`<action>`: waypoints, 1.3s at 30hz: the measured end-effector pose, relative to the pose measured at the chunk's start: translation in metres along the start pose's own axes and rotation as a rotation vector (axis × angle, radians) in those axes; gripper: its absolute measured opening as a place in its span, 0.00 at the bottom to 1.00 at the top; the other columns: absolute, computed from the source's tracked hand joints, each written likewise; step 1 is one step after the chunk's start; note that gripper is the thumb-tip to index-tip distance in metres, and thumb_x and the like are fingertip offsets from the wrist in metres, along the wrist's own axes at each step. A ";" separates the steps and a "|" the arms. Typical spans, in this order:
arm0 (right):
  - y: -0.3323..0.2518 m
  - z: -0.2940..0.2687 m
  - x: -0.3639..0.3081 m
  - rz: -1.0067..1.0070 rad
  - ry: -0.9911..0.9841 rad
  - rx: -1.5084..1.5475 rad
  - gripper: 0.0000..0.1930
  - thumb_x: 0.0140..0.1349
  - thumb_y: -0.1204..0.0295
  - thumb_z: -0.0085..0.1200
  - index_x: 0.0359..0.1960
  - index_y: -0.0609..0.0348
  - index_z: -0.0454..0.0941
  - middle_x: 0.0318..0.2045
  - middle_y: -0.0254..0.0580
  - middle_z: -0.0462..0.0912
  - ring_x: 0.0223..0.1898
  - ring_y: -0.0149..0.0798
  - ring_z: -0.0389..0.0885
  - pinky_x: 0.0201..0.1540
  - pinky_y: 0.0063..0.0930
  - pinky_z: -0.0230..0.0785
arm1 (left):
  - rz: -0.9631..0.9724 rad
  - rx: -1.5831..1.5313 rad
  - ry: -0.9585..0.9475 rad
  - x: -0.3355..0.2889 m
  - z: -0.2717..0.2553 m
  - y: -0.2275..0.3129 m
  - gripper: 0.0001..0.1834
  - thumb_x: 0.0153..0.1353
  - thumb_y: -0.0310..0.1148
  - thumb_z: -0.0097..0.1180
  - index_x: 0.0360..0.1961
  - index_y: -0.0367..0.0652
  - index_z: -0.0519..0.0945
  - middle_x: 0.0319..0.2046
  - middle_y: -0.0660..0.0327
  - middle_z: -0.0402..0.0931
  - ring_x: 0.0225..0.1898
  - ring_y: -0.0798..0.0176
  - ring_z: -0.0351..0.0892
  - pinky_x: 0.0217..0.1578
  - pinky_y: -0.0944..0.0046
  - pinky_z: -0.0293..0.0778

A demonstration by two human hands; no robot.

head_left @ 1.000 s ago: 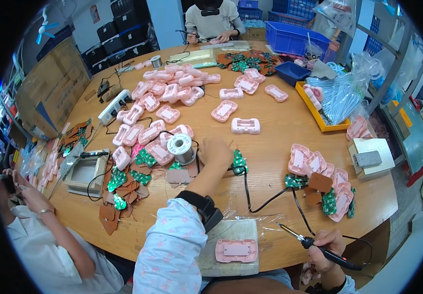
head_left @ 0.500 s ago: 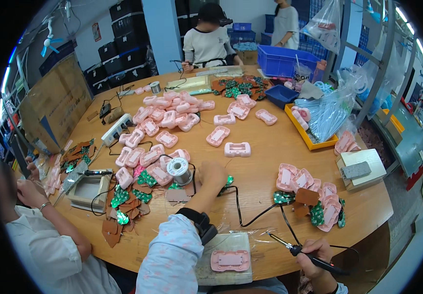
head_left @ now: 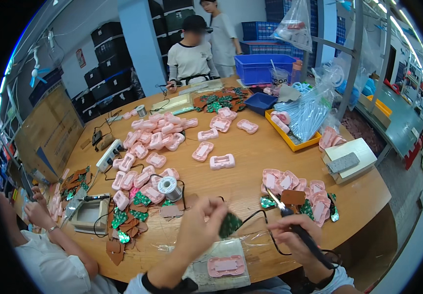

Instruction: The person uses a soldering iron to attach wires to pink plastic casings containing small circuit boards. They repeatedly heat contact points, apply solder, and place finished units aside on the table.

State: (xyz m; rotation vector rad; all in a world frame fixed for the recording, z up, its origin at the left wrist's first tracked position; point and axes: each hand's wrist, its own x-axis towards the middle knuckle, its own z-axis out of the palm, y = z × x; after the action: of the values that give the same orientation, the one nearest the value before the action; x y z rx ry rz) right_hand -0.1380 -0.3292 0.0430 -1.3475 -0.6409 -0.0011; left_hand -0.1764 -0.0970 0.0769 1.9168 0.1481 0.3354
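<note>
Cardboard box [head_left: 49,139] at nine o'clock, blue fan [head_left: 36,73] at ten, light-blue pillar [head_left: 145,46] at eleven, big blue bin [head_left: 255,72] at one o'clock

I see the left hand [head_left: 204,219] held up in a pinch; to its right, the right hand [head_left: 300,231] grips, fingers [head_left: 281,224] pointing left, forearms [head_left: 171,268] slanting from the near side.

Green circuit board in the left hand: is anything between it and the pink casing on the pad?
Nothing visible. The left hand holds the green circuit board beyond the pink casing, with only the pad showing between them. The soldering iron in the right hand and the black cable are off to the right.
</note>
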 end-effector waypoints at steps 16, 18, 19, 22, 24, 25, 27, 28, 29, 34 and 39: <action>0.001 0.035 -0.009 -0.079 -0.105 -0.009 0.15 0.55 0.83 0.63 0.40 0.63 0.70 0.32 0.46 0.83 0.34 0.35 0.85 0.37 0.25 0.80 | -0.511 -0.691 -0.304 -0.075 0.029 -0.010 0.12 0.60 0.30 0.61 0.42 0.34 0.80 0.35 0.58 0.82 0.38 0.67 0.82 0.41 0.69 0.76; 0.006 0.036 -0.012 -0.147 -0.131 -0.039 0.16 0.54 0.83 0.64 0.40 0.62 0.71 0.31 0.46 0.83 0.33 0.35 0.85 0.36 0.24 0.80 | -0.522 -0.727 -0.322 -0.077 0.031 -0.014 0.14 0.61 0.33 0.62 0.44 0.33 0.80 0.34 0.59 0.83 0.37 0.69 0.81 0.41 0.71 0.75; 0.008 0.036 -0.013 -0.160 -0.145 -0.054 0.16 0.54 0.83 0.64 0.41 0.62 0.71 0.31 0.45 0.83 0.33 0.35 0.85 0.35 0.24 0.79 | -0.518 -0.724 -0.308 -0.079 0.031 -0.014 0.15 0.61 0.33 0.61 0.45 0.33 0.80 0.34 0.59 0.83 0.37 0.70 0.81 0.41 0.71 0.75; 0.009 0.030 -0.015 -0.260 -0.195 -0.234 0.18 0.53 0.83 0.64 0.43 0.62 0.72 0.30 0.44 0.84 0.32 0.33 0.85 0.34 0.24 0.78 | -0.441 -0.419 -0.134 -0.092 0.022 -0.005 0.10 0.61 0.29 0.59 0.40 0.33 0.81 0.31 0.61 0.83 0.33 0.72 0.80 0.37 0.72 0.74; 0.004 0.018 -0.018 -0.122 -0.275 -0.024 0.19 0.59 0.72 0.62 0.51 0.64 0.72 0.30 0.45 0.83 0.31 0.35 0.84 0.34 0.27 0.77 | -0.324 -0.199 0.012 -0.105 0.009 0.004 0.09 0.60 0.28 0.60 0.38 0.32 0.83 0.30 0.63 0.82 0.31 0.74 0.77 0.34 0.73 0.73; 0.002 0.012 -0.021 -0.064 -0.285 0.131 0.21 0.62 0.67 0.61 0.53 0.65 0.72 0.30 0.45 0.83 0.31 0.36 0.83 0.35 0.27 0.77 | -0.442 -0.205 0.010 -0.110 0.002 0.006 0.08 0.60 0.28 0.60 0.36 0.33 0.83 0.29 0.62 0.82 0.29 0.75 0.77 0.32 0.74 0.72; -0.002 -0.003 -0.028 -0.036 -0.257 -0.060 0.26 0.59 0.61 0.63 0.53 0.66 0.71 0.26 0.42 0.81 0.30 0.36 0.82 0.33 0.28 0.75 | -0.516 -0.074 0.039 -0.121 -0.005 0.009 0.07 0.59 0.27 0.61 0.34 0.33 0.83 0.26 0.63 0.81 0.27 0.75 0.76 0.30 0.74 0.70; -0.002 -0.007 -0.034 -0.062 -0.260 -0.208 0.27 0.55 0.63 0.66 0.51 0.66 0.72 0.24 0.41 0.79 0.28 0.36 0.80 0.30 0.27 0.72 | -0.551 -0.034 0.029 -0.127 -0.005 0.008 0.06 0.58 0.27 0.61 0.33 0.33 0.83 0.26 0.63 0.80 0.28 0.74 0.76 0.30 0.74 0.70; -0.005 -0.020 -0.034 -0.087 -0.307 -0.343 0.26 0.52 0.65 0.68 0.49 0.65 0.73 0.23 0.41 0.79 0.26 0.35 0.79 0.28 0.26 0.70 | -0.556 0.002 0.037 -0.131 -0.002 0.006 0.05 0.57 0.26 0.62 0.32 0.34 0.83 0.26 0.63 0.80 0.28 0.74 0.76 0.29 0.74 0.69; 0.004 -0.026 -0.060 -0.064 -0.210 -0.229 0.19 0.43 0.78 0.69 0.37 0.59 0.73 0.23 0.40 0.78 0.22 0.34 0.75 0.23 0.24 0.63 | -0.124 0.294 0.144 -0.135 0.034 -0.022 0.07 0.45 0.22 0.67 0.28 0.38 0.82 0.36 0.56 0.75 0.37 0.54 0.75 0.37 0.60 0.72; 0.008 -0.034 -0.071 -0.008 -0.246 -0.194 0.18 0.42 0.78 0.68 0.35 0.58 0.73 0.23 0.39 0.78 0.20 0.31 0.73 0.21 0.24 0.60 | -0.090 0.319 0.189 -0.132 0.054 -0.045 0.07 0.44 0.21 0.66 0.26 0.38 0.80 0.37 0.57 0.77 0.37 0.53 0.76 0.37 0.59 0.73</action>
State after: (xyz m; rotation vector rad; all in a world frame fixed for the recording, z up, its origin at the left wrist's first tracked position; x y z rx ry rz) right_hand -0.1792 -0.3832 0.0032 -1.5460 -0.8711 0.1000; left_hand -0.2835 -0.1633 -0.0036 2.1819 0.4344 0.4535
